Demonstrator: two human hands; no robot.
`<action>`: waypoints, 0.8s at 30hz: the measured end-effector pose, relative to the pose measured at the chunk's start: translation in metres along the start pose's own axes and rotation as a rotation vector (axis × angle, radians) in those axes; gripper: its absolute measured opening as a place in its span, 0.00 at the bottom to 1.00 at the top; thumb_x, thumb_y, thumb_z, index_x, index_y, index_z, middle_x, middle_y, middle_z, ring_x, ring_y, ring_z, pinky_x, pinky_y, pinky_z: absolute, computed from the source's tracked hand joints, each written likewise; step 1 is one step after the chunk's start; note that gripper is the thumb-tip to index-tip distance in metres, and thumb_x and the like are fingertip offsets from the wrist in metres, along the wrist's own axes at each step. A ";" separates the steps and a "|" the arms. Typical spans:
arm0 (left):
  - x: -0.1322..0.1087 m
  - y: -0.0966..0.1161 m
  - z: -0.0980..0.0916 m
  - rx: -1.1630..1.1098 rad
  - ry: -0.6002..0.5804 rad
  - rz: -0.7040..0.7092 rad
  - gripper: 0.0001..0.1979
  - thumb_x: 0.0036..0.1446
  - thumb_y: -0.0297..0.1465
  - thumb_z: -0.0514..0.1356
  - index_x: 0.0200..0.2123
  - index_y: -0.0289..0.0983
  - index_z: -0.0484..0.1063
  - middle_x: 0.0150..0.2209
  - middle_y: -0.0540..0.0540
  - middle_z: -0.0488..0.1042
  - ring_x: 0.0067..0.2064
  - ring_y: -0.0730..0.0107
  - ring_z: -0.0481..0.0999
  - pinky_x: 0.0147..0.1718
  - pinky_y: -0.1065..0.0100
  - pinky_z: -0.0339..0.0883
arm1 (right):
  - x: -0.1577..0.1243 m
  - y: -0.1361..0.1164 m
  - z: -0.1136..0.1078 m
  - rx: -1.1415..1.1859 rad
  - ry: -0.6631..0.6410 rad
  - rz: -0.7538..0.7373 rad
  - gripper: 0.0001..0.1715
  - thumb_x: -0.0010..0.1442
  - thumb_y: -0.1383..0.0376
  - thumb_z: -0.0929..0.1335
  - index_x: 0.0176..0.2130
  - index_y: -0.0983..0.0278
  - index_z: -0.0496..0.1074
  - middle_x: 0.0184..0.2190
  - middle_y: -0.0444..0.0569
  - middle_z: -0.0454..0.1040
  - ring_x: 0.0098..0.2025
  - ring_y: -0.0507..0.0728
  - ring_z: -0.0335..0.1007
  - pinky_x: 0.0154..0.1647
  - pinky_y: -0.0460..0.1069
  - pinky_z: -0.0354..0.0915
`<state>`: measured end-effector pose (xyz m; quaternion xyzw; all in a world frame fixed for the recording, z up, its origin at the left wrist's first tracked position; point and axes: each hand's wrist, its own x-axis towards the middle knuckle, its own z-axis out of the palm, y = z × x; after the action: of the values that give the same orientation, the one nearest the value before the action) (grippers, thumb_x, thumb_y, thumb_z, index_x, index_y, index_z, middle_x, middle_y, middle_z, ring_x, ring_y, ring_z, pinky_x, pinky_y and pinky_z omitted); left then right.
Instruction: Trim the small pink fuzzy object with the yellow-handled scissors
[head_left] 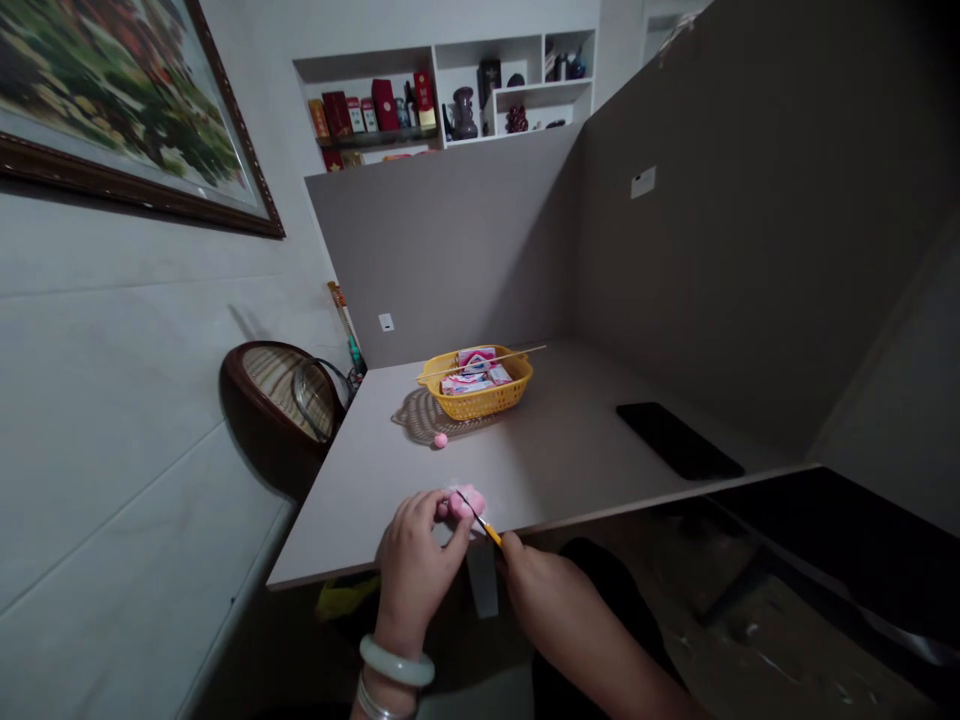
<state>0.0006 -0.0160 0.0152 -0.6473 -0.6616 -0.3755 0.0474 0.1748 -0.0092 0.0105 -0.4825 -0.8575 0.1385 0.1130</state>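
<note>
Left hand (415,560) curled, pinching pink wool tuft (466,505); right hand (544,600) closed around yellow-handled felting needle (476,520). Risk: tip sits close; a slip could prick left hand.

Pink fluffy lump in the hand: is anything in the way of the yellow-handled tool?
No, nothing visible stands in the way. The thin dark tip of the yellow-handled tool, held in the right hand, lies across the pink fluffy lump, which the left hand pinches.
</note>
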 end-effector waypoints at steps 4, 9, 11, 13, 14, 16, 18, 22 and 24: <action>0.000 0.001 0.002 0.014 0.025 0.006 0.10 0.60 0.40 0.58 0.38 0.40 0.73 0.36 0.46 0.75 0.39 0.63 0.74 0.38 0.63 0.68 | -0.001 -0.001 0.000 -0.014 -0.017 0.006 0.17 0.62 0.78 0.59 0.44 0.65 0.69 0.34 0.51 0.80 0.34 0.57 0.78 0.25 0.47 0.53; 0.000 0.001 0.003 0.020 0.038 0.023 0.10 0.60 0.39 0.59 0.39 0.40 0.73 0.36 0.47 0.75 0.38 0.64 0.73 0.38 0.64 0.68 | -0.016 0.011 0.004 -0.086 -0.063 0.022 0.15 0.63 0.77 0.59 0.40 0.63 0.69 0.32 0.50 0.80 0.33 0.59 0.79 0.24 0.48 0.52; -0.001 0.001 0.003 0.026 0.032 0.027 0.09 0.60 0.38 0.58 0.39 0.40 0.73 0.35 0.47 0.75 0.39 0.64 0.73 0.38 0.64 0.68 | -0.016 0.012 0.003 -0.087 -0.053 0.010 0.14 0.63 0.77 0.59 0.40 0.63 0.69 0.32 0.50 0.80 0.33 0.59 0.79 0.24 0.48 0.52; -0.001 0.002 0.002 0.027 0.020 0.030 0.09 0.61 0.38 0.58 0.39 0.40 0.73 0.35 0.47 0.74 0.39 0.64 0.73 0.38 0.64 0.68 | -0.010 0.009 0.000 -0.087 -0.021 -0.009 0.13 0.64 0.76 0.59 0.41 0.63 0.68 0.32 0.50 0.80 0.33 0.58 0.79 0.24 0.48 0.52; -0.001 0.002 0.002 0.027 0.015 0.028 0.09 0.61 0.38 0.58 0.39 0.40 0.73 0.35 0.47 0.74 0.39 0.64 0.73 0.38 0.65 0.68 | -0.005 0.006 -0.002 -0.091 -0.006 -0.017 0.13 0.64 0.76 0.59 0.41 0.63 0.68 0.32 0.50 0.80 0.32 0.58 0.79 0.24 0.48 0.52; 0.000 0.001 0.001 0.022 0.005 0.022 0.09 0.60 0.38 0.58 0.38 0.40 0.72 0.35 0.47 0.74 0.39 0.64 0.73 0.38 0.65 0.68 | 0.002 0.002 -0.005 -0.095 -0.001 -0.025 0.13 0.65 0.76 0.59 0.40 0.63 0.69 0.32 0.50 0.80 0.32 0.58 0.79 0.23 0.48 0.51; 0.000 0.000 0.000 0.016 0.005 0.017 0.08 0.60 0.38 0.58 0.37 0.40 0.72 0.35 0.47 0.74 0.39 0.64 0.73 0.37 0.65 0.68 | 0.002 0.000 -0.007 -0.079 -0.013 -0.024 0.13 0.64 0.76 0.59 0.40 0.64 0.69 0.33 0.50 0.80 0.33 0.58 0.79 0.23 0.48 0.51; 0.000 -0.002 0.001 0.007 0.006 0.022 0.09 0.60 0.38 0.59 0.38 0.40 0.73 0.34 0.47 0.74 0.37 0.65 0.73 0.37 0.65 0.67 | -0.011 0.006 -0.005 -0.050 -0.052 -0.006 0.14 0.64 0.77 0.59 0.41 0.63 0.69 0.33 0.50 0.80 0.34 0.57 0.79 0.25 0.46 0.53; 0.000 -0.001 0.001 0.010 0.005 0.026 0.09 0.60 0.38 0.59 0.39 0.40 0.73 0.35 0.47 0.74 0.38 0.64 0.73 0.38 0.64 0.67 | -0.013 0.007 -0.005 -0.074 -0.043 -0.011 0.14 0.64 0.77 0.59 0.41 0.63 0.69 0.33 0.51 0.80 0.34 0.57 0.78 0.25 0.46 0.54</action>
<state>0.0000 -0.0154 0.0138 -0.6547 -0.6549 -0.3732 0.0574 0.1882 -0.0161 0.0120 -0.4785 -0.8669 0.1161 0.0774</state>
